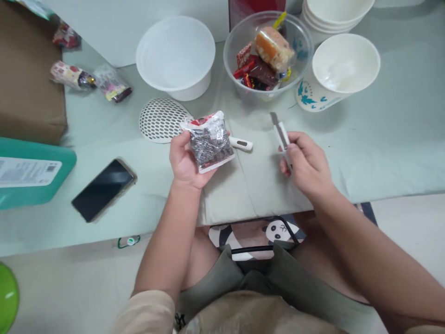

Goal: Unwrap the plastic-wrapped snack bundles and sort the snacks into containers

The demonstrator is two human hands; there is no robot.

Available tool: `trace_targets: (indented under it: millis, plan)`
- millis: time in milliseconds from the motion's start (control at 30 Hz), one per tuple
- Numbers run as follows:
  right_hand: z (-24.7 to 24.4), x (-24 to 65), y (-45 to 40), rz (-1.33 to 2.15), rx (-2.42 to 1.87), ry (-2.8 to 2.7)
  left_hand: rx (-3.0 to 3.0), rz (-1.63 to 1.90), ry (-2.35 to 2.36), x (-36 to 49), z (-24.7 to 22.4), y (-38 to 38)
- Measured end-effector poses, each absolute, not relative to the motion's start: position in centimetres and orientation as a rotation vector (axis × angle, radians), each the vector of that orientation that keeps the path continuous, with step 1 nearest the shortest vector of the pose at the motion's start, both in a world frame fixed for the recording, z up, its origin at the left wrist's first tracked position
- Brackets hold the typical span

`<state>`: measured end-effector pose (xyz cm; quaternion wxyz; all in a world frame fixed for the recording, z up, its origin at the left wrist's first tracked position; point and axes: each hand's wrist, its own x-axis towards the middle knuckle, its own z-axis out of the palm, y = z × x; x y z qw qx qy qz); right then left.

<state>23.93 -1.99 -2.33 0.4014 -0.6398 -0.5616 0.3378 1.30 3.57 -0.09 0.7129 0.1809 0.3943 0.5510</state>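
My left hand (187, 161) grips a clear and silver snack packet (212, 143) with dark contents and a red and white top edge. Closed around a white utility knife (281, 134) is my right hand (308, 164); the blade points up and away from me. Under the packet lies a white perforated skimmer (162, 119), its handle showing to the right of the packet. Behind the hands stand an open white bowl (175, 58) and a clear bowl (231, 69) holding wrapped snacks and a packaged bread roll (274, 48).
A large paper cup (323, 93) stands before stacked cups (308, 23) at the back right. Wrapped snacks (73, 76), a brown box (28, 83), a teal container (62, 162) and a phone (104, 190) are at the left. The table's front edge is near my forearms.
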Motion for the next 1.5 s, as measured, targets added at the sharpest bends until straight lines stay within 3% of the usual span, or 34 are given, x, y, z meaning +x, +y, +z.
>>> trace_targets:
  millis: [133,667,1500]
  plan:
    - [-1.9,19.4,-2.8,1.248,-1.426,-1.267,0.379,1.172,0.875,1.5,0.1,3.5]
    - [-1.6,15.7,-4.2,1.478,-1.165,-1.249,0.421,1.153,0.897,1.3,-0.3,2.9]
    - [-2.8,14.8,-5.2,1.272,-1.134,-1.531,0.476,1.139,0.874,1.2,-0.9,2.9]
